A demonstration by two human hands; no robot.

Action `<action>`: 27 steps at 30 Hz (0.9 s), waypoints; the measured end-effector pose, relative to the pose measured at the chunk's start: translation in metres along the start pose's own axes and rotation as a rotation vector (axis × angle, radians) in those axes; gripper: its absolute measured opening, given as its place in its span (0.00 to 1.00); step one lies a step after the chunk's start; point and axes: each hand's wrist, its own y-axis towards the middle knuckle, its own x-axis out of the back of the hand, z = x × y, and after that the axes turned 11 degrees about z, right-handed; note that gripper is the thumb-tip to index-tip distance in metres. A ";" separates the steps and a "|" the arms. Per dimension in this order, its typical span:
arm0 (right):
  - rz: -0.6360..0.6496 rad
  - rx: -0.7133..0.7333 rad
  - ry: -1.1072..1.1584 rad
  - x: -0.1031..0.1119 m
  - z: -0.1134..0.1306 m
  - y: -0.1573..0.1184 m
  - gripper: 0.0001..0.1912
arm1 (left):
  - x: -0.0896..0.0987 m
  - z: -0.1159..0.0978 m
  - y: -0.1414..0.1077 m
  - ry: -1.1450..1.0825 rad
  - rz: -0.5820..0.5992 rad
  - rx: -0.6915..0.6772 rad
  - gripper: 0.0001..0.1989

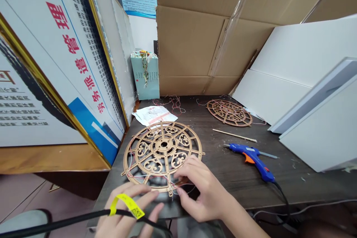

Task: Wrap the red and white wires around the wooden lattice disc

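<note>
A laser-cut wooden disc (164, 165) with scroll cutouts sits near the table's front edge, slightly raised. Thin red and white wires (136, 176) run along its ring. My left hand (131, 204) is at the front rim, its fingers stretched and the thumb apart, fingertips at the ring. At the front right of the disc, my right hand (203, 189) has its fingers curled beside a small tab, with thumb and forefinger closed on a thin wire. Its other fingers rest over the disc; the exact grip is partly hidden. A black cable (69, 220) with a yellow label (126, 204) crosses before my left hand.
A blue glue gun (252, 156) lies on the right, a wooden stick (234, 135) behind it. Farther back is a second wooden disc (229, 113) with wires. Paper (154, 114), loose wire and a light-blue box (145, 76) stand back left. Cardboard (192, 44) and white panels (295, 52) enclose the table.
</note>
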 end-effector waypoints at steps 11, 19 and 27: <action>-0.008 0.009 -0.004 -0.001 0.000 0.000 0.14 | -0.037 -0.018 0.010 -0.178 0.098 0.095 0.18; -0.024 0.015 -0.012 -0.002 -0.002 -0.002 0.14 | -0.037 -0.018 0.007 -0.253 0.135 0.135 0.17; -0.012 0.018 -0.015 -0.003 -0.003 -0.001 0.14 | -0.041 -0.013 0.005 -0.202 0.193 0.106 0.14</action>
